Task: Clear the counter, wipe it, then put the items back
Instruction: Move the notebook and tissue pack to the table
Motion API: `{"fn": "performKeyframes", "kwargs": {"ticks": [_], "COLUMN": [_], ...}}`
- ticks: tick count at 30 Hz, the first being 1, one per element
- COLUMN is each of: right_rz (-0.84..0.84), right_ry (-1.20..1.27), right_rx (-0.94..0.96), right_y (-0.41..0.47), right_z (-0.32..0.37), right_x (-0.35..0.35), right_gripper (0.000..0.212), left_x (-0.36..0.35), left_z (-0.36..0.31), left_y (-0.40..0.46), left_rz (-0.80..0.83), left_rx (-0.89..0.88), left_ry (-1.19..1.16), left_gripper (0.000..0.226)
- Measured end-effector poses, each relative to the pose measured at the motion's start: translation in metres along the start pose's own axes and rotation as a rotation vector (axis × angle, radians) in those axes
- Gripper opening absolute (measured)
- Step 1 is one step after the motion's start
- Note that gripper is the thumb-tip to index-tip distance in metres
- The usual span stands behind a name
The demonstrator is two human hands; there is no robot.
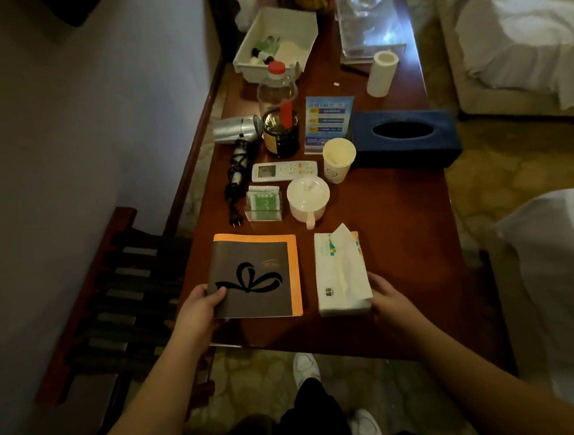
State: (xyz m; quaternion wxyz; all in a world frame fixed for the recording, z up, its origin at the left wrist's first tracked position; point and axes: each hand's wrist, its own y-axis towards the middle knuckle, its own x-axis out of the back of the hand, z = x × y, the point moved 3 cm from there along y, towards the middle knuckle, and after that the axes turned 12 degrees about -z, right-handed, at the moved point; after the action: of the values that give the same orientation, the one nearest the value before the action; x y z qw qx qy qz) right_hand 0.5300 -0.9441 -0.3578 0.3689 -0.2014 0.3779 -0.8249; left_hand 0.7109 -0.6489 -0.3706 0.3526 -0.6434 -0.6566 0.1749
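- Head view: a reddish-brown wooden counter (401,242) runs away from the person, with a wall on its left and white bedding on its right.
- The left hand (200,306) grips the near left corner of a brown folder (254,276) with an orange border and a black ribbon design; the thumb lies on top of the cover and the fingers curl beneath the edge.
- The right hand (388,295) holds the near right end of a soft tissue pack (341,271), fingers curled round its side; a tissue sticks up from the top.
- Folder and tissue pack lie side by side at the near end of the counter, close but not touching, each under one hand; the two hands are well apart.
- Just beyond them stand a white lidded cup (308,198) and a small clear card holder (264,203) with green cards.
- Farther along: a white remote control (284,170), a paper cup (338,160), a silver hair dryer (236,130) with coiled black cord, a dark jar (280,132), a clear bottle (276,87) with a red cap, a blue sign (329,121) and a dark blue tissue box (406,137).
- At the far end sit a white tray (301,20) of small toiletries, a white roll (382,72) and a clear tray (370,28).
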Motion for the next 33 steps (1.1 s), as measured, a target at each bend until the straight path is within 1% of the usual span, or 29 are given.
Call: {"fn": "performKeyframes", "kwargs": {"ticks": [4,6,8,9,12,14,19,22,28,33], "right_rz": [0.002,-0.015,-0.041,-0.059,-0.119,-0.135,-0.145,-0.143,-0.159,-0.181], "right_ry": [0.003,-0.037,-0.122,-0.181,-0.356,-0.433,-0.527,-0.546,-0.601,-0.584], "right_rx": [-0.01,-0.004,0.017,0.036,0.098,0.126,0.164,0.165,0.174,0.175], "right_y": [0.009,0.012,0.015,0.016,0.019,0.021,0.025,0.026,0.026,0.022], "right_z": [-0.002,-0.003,-0.004,-0.003,-0.001,0.0,-0.001,-0.001,-0.001,0.0], "right_x": [-0.014,-0.018,-0.022,-0.023,-0.024,-0.026,-0.031,-0.034,-0.035,-0.033], "right_gripper": [0.063,0.061,0.062,0.062,0.062,0.062,0.062,0.061,0.061,0.057], "left_x": [-0.001,0.001,0.005,0.006,0.006,0.005,0.003,0.003,0.004,0.005], "left_z": [-0.001,-0.001,-0.002,-0.002,-0.003,-0.005,-0.005,-0.006,-0.006,-0.008], "left_y": [0.013,0.014,0.015,0.014,0.013,0.012,0.014,0.014,0.012,0.008], "left_rz": [-0.064,-0.115,-0.15,-0.162,-0.209,-0.232,-0.292,-0.31,-0.318,-0.303], "left_rx": [-0.034,-0.077,-0.142,-0.176,-0.289,-0.359,-0.473,-0.511,-0.507,-0.483], "left_ry": [0.105,0.192,0.316,0.384,0.574,0.649,0.731,0.752,0.777,0.771], "left_gripper": [0.019,0.028,0.042,0.045,0.044,0.041,0.047,0.049,0.051,0.05]}}
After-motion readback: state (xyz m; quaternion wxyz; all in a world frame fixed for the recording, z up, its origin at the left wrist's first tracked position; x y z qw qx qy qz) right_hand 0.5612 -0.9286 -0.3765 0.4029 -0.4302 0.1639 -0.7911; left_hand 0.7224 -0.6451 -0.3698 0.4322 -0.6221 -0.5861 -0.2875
